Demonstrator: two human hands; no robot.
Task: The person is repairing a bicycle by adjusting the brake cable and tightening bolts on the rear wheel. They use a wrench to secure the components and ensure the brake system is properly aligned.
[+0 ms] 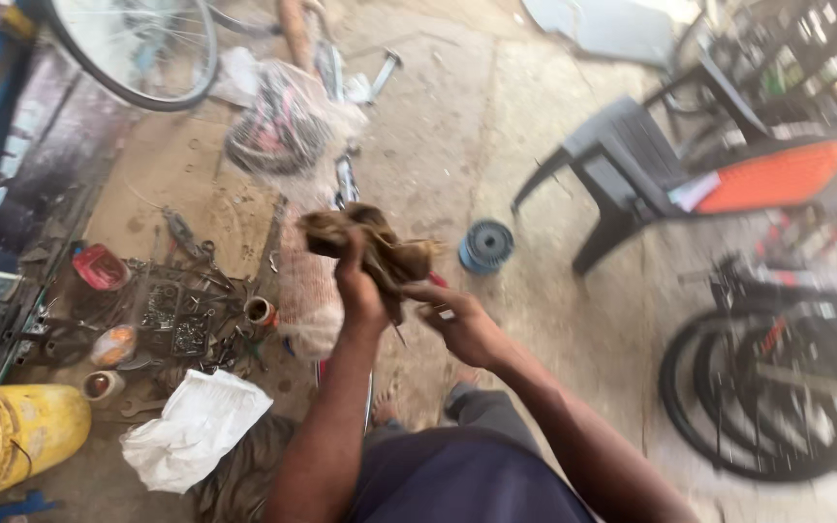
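A dirty brown rag (370,237) is held up in front of me over the concrete floor. My left hand (358,291) grips it from below, fingers closed around the cloth. My right hand (457,320) pinches the rag's right end, with a ring on one finger. A thin dark piece hangs under the cloth near my right fingers; I cannot tell what it is. Both forearms reach up from the bottom of the head view, above my dark blue clothing.
Loose tools and small parts (176,310) lie on the floor at left, beside a yellow bucket (21,426) and a white bag (196,426). A bicycle wheel (147,48), a grey plastic chair (622,165), a blue spool (486,247) and bicycles (767,387) at right surround me.
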